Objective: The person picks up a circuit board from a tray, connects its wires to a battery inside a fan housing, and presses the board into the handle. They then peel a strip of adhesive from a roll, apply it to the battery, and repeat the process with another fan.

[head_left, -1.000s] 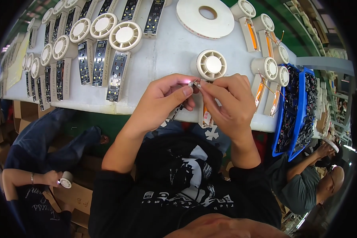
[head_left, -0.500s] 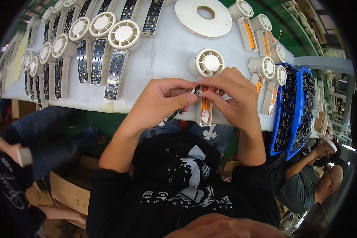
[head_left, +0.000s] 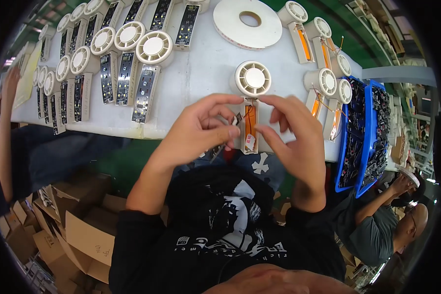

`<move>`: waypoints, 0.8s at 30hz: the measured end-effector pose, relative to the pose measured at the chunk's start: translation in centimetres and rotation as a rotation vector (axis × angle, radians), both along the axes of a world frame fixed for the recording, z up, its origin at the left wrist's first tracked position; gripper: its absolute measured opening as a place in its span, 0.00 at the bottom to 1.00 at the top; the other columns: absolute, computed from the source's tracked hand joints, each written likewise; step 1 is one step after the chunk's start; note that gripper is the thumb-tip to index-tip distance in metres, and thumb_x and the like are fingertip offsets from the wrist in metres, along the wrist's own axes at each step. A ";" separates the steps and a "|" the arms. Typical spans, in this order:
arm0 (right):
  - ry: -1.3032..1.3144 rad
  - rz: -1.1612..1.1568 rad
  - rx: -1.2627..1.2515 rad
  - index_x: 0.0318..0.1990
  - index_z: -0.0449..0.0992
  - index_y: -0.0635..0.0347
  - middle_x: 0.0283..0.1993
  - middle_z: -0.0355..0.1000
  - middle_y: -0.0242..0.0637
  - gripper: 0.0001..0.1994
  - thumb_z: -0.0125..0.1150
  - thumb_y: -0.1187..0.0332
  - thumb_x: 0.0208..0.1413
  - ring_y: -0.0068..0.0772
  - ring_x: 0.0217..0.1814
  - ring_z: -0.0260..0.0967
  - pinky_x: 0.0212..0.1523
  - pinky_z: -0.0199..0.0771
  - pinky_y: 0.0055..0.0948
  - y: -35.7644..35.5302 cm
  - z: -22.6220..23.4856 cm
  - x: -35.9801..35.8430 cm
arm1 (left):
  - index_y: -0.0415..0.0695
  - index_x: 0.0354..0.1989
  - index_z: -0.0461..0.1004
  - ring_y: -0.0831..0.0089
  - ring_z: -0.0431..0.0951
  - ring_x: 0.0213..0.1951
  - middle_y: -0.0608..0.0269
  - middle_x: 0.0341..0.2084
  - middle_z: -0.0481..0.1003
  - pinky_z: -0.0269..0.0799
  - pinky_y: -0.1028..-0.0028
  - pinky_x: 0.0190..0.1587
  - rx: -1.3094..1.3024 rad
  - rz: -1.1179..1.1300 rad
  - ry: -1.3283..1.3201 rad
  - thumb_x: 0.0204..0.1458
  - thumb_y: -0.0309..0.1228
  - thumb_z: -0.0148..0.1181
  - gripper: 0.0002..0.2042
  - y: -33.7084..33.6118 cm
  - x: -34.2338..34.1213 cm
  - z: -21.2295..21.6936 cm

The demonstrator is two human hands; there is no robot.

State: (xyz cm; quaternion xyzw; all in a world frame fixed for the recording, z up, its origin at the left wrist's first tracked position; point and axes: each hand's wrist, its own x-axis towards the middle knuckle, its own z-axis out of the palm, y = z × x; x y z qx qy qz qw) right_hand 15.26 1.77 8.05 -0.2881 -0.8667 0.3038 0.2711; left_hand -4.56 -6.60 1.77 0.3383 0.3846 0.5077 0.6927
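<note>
A white handheld fan (head_left: pixel 254 81) lies at the table's front edge. Its handle is open toward me, showing an orange cell (head_left: pixel 250 117), thin wires and a small white and red label. My left hand (head_left: pixel 193 130) is at the handle's left side, pinching a dark circuit board (head_left: pixel 216 151) that hangs at a slant below the fingers. The board is partly hidden by those fingers. My right hand (head_left: pixel 299 134) hovers at the handle's right side, thumb and forefinger spread, with nothing seen between them. Its forefinger tip is close to the handle's top.
Several fans with boards on their handles (head_left: pixel 144 95) stand in rows at left. Open-handled fans (head_left: pixel 321 81) are at right, beside blue trays (head_left: pixel 362 142) of dark parts. A white tape roll (head_left: pixel 230 29) lies at the back. Cardboard boxes (head_left: pixel 88 240) and other people are around.
My right thumb and forefinger have parted and drawn off to the right from the board's upper end. The left hand still holds the board. At far left, a person's arm has moved up to the table.
</note>
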 end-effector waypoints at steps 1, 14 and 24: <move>-0.073 -0.053 -0.071 0.51 0.80 0.58 0.30 0.70 0.35 0.22 0.73 0.78 0.46 0.33 0.29 0.66 0.30 0.67 0.27 -1.4 0.6 0.3 | 0.35 0.65 0.67 0.78 0.79 0.37 0.58 0.44 0.78 0.76 0.76 0.40 0.007 0.023 0.101 0.59 0.18 0.58 0.24 -0.8 0.6 0.5; -0.328 -0.251 -0.077 0.48 0.77 0.67 0.31 0.74 0.42 0.14 0.66 0.75 0.54 0.36 0.29 0.70 0.31 0.68 0.31 -1.5 -0.8 3.9 | 0.49 0.56 0.80 0.51 0.75 0.55 0.53 0.58 0.73 0.72 0.62 0.58 0.835 0.422 1.203 0.54 0.18 0.57 0.21 4.1 2.0 0.8; -0.298 0.051 -0.473 0.45 0.78 0.67 0.20 0.67 0.31 0.11 0.67 0.73 0.56 0.17 0.23 0.59 0.26 0.62 0.24 0.4 0.4 3.2 | 0.56 0.53 0.83 0.50 0.69 0.61 0.49 0.64 0.66 0.67 0.60 0.63 0.762 0.319 1.022 0.49 0.23 0.64 0.21 5.1 1.2 -1.2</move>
